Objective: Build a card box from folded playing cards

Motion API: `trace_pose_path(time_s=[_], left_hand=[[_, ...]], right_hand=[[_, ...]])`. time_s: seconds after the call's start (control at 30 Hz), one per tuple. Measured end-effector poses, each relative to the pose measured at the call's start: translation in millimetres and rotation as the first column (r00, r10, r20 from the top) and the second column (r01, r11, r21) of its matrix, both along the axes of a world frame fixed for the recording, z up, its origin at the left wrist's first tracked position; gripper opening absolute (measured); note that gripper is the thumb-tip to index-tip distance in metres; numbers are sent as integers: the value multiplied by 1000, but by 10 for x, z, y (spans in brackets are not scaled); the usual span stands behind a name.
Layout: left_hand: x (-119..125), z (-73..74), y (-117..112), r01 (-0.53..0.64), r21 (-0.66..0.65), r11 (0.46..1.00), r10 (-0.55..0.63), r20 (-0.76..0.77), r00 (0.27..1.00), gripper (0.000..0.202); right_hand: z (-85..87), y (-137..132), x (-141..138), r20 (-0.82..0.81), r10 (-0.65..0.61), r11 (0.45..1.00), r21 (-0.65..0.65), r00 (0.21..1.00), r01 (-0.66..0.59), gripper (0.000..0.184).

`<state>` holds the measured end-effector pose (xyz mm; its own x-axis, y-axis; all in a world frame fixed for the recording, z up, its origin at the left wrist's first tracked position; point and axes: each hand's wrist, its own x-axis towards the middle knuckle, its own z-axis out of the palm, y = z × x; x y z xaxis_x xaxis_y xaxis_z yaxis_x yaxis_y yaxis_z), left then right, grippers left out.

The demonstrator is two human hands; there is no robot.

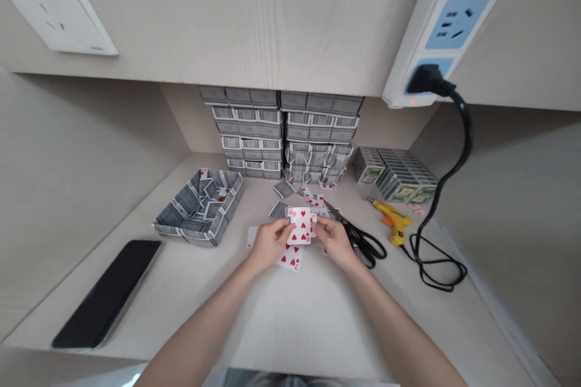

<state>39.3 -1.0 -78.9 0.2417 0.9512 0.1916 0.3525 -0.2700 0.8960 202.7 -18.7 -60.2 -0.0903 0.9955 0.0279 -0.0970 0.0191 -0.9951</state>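
My left hand (269,240) pinches the six of hearts (299,225) by its left edge, face up, above the table. My right hand (334,240) is closed on another red-pipped playing card (313,224), mostly hidden behind the six. Below them a seven of hearts (290,259) lies on the table, partly covered. Several loose cards (313,198) are scattered just beyond my hands, some face up and some face down. Black-handled scissors (363,242) lie right beside my right hand, the blades reaching in among the cards.
A box made of playing cards (213,236) holds loose cards at left, near a black phone-like slab (109,293). Stacked card-covered blocks (249,127) stand behind. A yellow glue gun (393,221), its black cord and boxed decks (399,175) are at right. A power strip (458,21) hangs above.
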Motion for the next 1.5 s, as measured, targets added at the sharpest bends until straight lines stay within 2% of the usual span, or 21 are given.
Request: trace_pose_path(time_s=[0.3, 0.43, 0.6, 0.67, 0.8, 1.03, 1.1, 1.13, 1.23, 1.3, 1.4, 1.5], left_hand=[[-41, 77, -25, 71, -2, 997, -71, -68, 995, 43], [-38, 39, -44, 87, 30, 996, -82, -127, 989, 44], [-16, 25, -73, 103, 19, 994, -100, -131, 986, 40], [0, 37, -90, 117, 15, 993, -114, -122, 986, 40], [27, 49, -132, 114, 33, 993, -107, -158, 982, 40], [43, 82, -188, 187, 157, 970, -149, -226, 963, 37], [44, 85, -183, 183, 162, 970, -144, -226, 963, 37], [43, 79, -175, 166, 150, 975, -131, -221, 966, 38], [38, 44, -140, 101, 79, 992, -86, -177, 980, 40], [35, 22, -123, 92, 27, 995, -87, -139, 986, 40], [38, 20, -128, 119, 0, 993, -118, -121, 986, 40], [50, 56, -167, 141, 43, 989, -132, -169, 977, 41]], right_hand=[[-51, -4, 74, 325, -50, 993, 114, 944, 14, 31], [-39, -40, 75, 508, -162, 967, 254, 846, 33, 29], [-8, -101, 23, 678, -314, 917, 397, 664, 28, 29], [-3, -115, 2, 713, -344, 907, 421, 611, 20, 29], [-19, -124, -22, 741, -374, 895, 445, 558, 10, 29], [-111, -159, -102, 773, -464, 869, 491, 432, 55, 32], [-110, -161, -113, 772, -460, 874, 479, 439, 74, 33], [-101, -157, -110, 760, -448, 880, 468, 470, 81, 33], [-52, -129, -64, 687, -380, 903, 420, 619, 88, 33], [-17, -108, -23, 645, -338, 916, 391, 686, 83, 32], [16, -95, 16, 645, -326, 921, 382, 691, 78, 29], [17, -108, 15, 674, -338, 912, 408, 657, 51, 27]])
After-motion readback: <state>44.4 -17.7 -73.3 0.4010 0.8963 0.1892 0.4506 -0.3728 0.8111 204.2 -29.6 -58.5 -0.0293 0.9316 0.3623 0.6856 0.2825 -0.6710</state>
